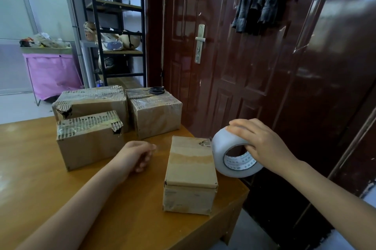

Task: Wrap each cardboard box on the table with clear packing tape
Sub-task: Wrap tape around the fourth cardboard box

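Note:
A small cardboard box [191,170] stands near the right edge of the wooden table [40,178]. My right hand [258,144] grips a big roll of clear packing tape [227,152] just right of that box, with the roll touching its far right corner. My left hand [138,154] hovers left of the box, fingers loosely curled and holding nothing. Behind stand three more boxes: a front left one [89,141], a back left one [91,101] and a back right one [156,115].
Black-handled scissors [155,90] lie on top of the back right box. A dark red door [244,56] stands close to the table's right side. A black shelf rack [118,25] and a pink-lined bin [50,72] stand behind the table.

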A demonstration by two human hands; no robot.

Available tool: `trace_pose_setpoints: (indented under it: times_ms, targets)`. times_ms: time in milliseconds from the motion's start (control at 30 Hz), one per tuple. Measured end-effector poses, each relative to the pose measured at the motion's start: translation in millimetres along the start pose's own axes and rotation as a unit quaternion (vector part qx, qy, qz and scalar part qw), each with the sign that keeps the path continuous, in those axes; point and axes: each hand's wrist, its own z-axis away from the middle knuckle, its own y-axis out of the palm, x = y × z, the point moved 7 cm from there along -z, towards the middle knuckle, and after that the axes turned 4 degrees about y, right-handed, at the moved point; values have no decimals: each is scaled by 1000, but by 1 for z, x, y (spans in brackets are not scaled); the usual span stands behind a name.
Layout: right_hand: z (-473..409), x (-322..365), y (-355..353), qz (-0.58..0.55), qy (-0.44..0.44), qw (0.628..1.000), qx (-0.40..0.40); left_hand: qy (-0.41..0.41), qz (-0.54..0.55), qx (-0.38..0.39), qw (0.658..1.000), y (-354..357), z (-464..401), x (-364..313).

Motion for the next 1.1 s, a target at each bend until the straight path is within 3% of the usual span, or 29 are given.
trace_pose_setpoints:
  times_ms: [167,267,567,633,700,767,833,933,1033,1100]
  targets:
    - [0,4,3,4,10,1000,-10,39,-264,23,963,26,-3,-6]
    - [-1,8,4,4,7,1000,-15,92,-473,-14,876,40,-2,-14]
    - [0,9,4,-1,42,999,-22,128,-587,-43,798,47,7,-17]
    - [-2,9,2,-1,49,999,-19,128,-582,-31,802,49,7,-16]
    - [-6,11,-4,3,48,999,-15,121,-510,-51,850,43,6,-16]
    - [-13,13,-14,9,41,999,-16,135,-397,-118,900,29,9,-24]
    - [-25,15,-29,13,46,999,-16,180,-280,-196,922,14,20,-43]
    - [-52,22,-55,33,43,999,-2,261,-162,-245,919,3,39,-81]
    - [-84,41,-72,64,-9,997,43,321,-198,-167,911,27,51,-111]
    - [-105,55,-78,91,-36,992,73,365,-253,-116,888,51,62,-120]
